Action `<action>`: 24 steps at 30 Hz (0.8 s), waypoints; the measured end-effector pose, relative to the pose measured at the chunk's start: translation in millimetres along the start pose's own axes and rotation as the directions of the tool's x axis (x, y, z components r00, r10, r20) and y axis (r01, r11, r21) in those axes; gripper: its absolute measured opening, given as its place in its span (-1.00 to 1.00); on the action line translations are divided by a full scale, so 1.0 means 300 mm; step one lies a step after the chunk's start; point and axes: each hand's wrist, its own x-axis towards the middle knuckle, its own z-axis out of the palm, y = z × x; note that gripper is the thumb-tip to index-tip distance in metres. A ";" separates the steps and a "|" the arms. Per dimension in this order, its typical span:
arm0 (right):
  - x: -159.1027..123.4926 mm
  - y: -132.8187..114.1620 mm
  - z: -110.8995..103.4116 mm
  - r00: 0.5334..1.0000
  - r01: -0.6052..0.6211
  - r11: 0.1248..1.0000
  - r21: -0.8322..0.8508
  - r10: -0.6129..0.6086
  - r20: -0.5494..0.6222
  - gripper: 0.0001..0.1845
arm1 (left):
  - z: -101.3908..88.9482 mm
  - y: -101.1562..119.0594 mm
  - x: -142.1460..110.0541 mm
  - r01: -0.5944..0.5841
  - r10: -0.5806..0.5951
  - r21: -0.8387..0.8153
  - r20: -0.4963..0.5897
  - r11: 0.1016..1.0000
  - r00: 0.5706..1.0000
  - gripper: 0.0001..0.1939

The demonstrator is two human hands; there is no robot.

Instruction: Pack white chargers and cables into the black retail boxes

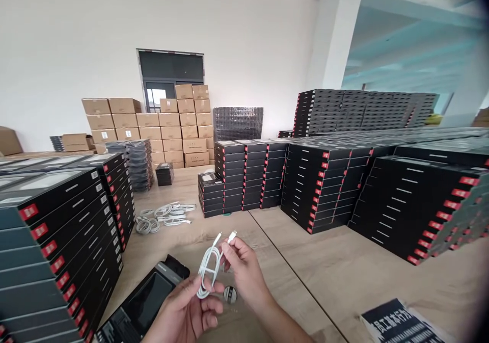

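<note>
A coiled white cable (208, 267) is held up between my two hands, above the table. The lower part of the coil is pinched by the thumb and fingers of my left hand (191, 302). With thumb and forefinger, my right hand (241, 266) grips the cable's end just below a plug (232, 236); the second plug points up beside it. Under my left hand lies an open black box (153, 296) with a dark panel in its tray, partly hidden by the hand. More coiled white cables (164, 216) lie in a loose heap farther back.
Tall stacks of black boxes with red labels stand on the left (72, 231) and right (324, 185). Brown cartons (168, 129) are piled by the wall. A round dark disc (229, 294) sits by my hands; a printed sheet (401, 322) lies front right.
</note>
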 end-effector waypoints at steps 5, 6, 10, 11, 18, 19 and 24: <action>-0.001 0.006 0.006 0.998 -0.050 0.995 0.081 0.052 -0.027 -0.66 | 0.008 0.004 -0.004 -0.020 0.020 -0.008 0.010 1.000 1.000 -0.81; -0.001 0.005 0.006 0.998 -0.059 0.994 0.089 0.061 -0.022 -0.66 | 0.007 0.006 -0.005 -0.027 0.027 -0.010 0.008 1.000 1.000 -0.80; -0.002 -0.012 0.004 1.000 -0.007 1.000 -0.029 0.006 -0.007 -0.69 | -0.004 0.014 -0.005 -0.046 0.044 -0.018 -0.070 0.999 0.997 -0.77; -0.002 -0.017 0.003 0.999 0.039 0.996 -0.078 -0.040 -0.006 -0.72 | -0.007 0.015 -0.004 -0.050 0.048 -0.019 -0.093 0.999 0.995 -0.77; -0.009 -0.022 -0.006 0.987 0.161 0.953 -0.256 -0.151 0.057 -0.81 | -0.005 0.010 0.001 -0.013 0.013 0.000 -0.118 1.000 0.993 -0.81; -0.007 -0.019 -0.007 0.990 0.142 0.961 -0.238 -0.134 0.049 -0.79 | -0.004 0.010 0.000 -0.011 0.011 -0.006 -0.107 1.000 0.994 -0.80; 0.008 -0.007 -0.012 0.998 0.053 0.987 -0.150 -0.050 0.030 -0.71 | 0.000 0.013 -0.005 -0.037 0.036 -0.018 -0.061 0.999 0.997 -0.82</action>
